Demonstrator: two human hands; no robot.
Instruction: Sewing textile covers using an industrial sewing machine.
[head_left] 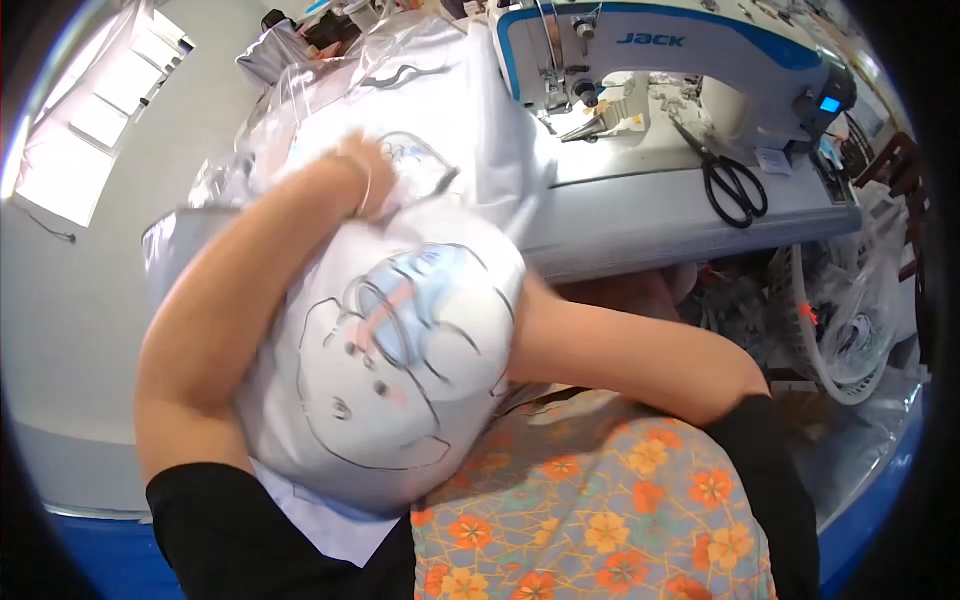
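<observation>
Apron (600, 520) below sewing machine (690, 45), scissors (735, 190) beside; cloth (350, 420) slants lengthwise away, hiding my right hand; left hand (370, 175) blurred; grips unclear.

Arms (225, 290) bent, left hand (375, 175) forward

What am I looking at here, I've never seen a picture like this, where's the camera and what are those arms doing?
There's no robot: these are a person's own bare arms, seen from a camera worn on their head, looking down. Its wide fisheye lens bends straight edges. The left hand is blurred over white cloth printed with a cartoon; whether it grips is unclear. The right forearm goes behind that cloth, hiding the hand. Ahead, a white and blue sewing machine stands on the table, with black scissors lying at its right.
</observation>
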